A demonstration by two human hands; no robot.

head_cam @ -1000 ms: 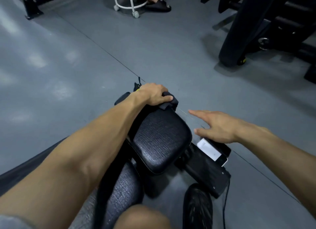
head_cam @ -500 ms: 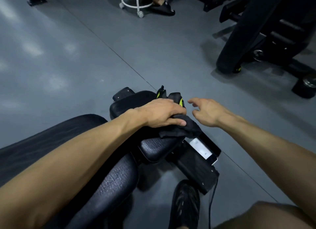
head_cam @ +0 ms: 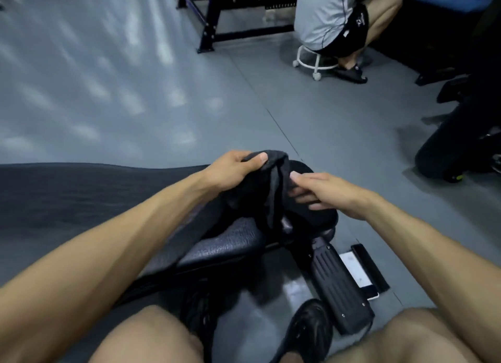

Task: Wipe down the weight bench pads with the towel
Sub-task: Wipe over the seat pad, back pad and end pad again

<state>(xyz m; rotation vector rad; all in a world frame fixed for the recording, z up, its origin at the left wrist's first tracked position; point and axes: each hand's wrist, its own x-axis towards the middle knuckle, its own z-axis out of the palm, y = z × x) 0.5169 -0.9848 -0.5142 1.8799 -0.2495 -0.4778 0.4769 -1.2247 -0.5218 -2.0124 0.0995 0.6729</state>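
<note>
A dark grey towel (head_cam: pixel 267 192) hangs bunched between both hands, lifted above the small black textured seat pad (head_cam: pixel 230 244) of the weight bench. My left hand (head_cam: pixel 233 170) grips its upper left part, thumb on top. My right hand (head_cam: pixel 322 190) pinches the right side of the cloth, fingers curled into the folds. The long back pad (head_cam: pixel 67 197) of the bench stretches away to the left. The far end of the seat pad is hidden under the towel.
A black bench foot (head_cam: pixel 339 286) and a phone (head_cam: pixel 357 273) lie on the grey floor at lower right. My knees and black shoes (head_cam: pixel 309 333) fill the bottom. A person sits on a white wheeled stool (head_cam: pixel 315 60) at the back; dark gym machines stand right.
The towel was pressed on the seat pad under my left hand; now it is lifted and my right hand has taken hold of it too. The view has tilted up.
</note>
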